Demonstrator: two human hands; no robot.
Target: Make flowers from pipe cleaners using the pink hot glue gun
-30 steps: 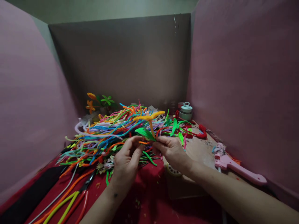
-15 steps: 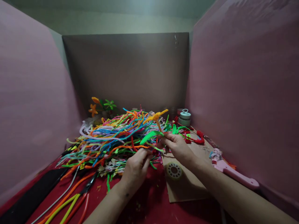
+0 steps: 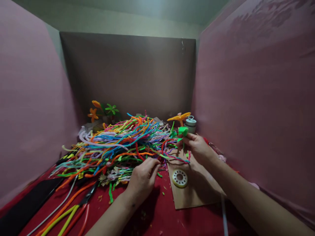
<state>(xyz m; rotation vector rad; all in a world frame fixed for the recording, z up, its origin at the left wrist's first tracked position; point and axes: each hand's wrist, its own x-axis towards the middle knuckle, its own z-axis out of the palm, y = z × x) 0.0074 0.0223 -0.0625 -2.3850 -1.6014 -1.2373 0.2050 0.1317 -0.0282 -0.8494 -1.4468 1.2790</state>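
Observation:
My right hand (image 3: 198,149) pinches the stem of a flower made of fuzzy pipe cleaners, above the cardboard. Orange petals (image 3: 180,117) spread at its top, and a green leaf (image 3: 183,131) curls just over my fingers. My left hand (image 3: 144,175) is closed in a pinch at the front edge of the pipe cleaner pile (image 3: 128,137); whatever sits between its fingertips is hidden. Bundled thin stems with pale tips (image 3: 116,175) lie just left of that hand.
A tape roll (image 3: 179,178) lies on the cardboard sheet (image 3: 194,196) over red cloth (image 3: 152,216). Pliers with yellow handles (image 3: 71,213) are at front left. Finished flowers (image 3: 93,114) and a pale lidded container (image 3: 190,124) stand behind. Pink walls (image 3: 256,98) close both sides.
My right hand has moved right and slightly up with the flower, turning it so the leaf now points toward me. My left hand stays by the pile. The view has shifted slightly.

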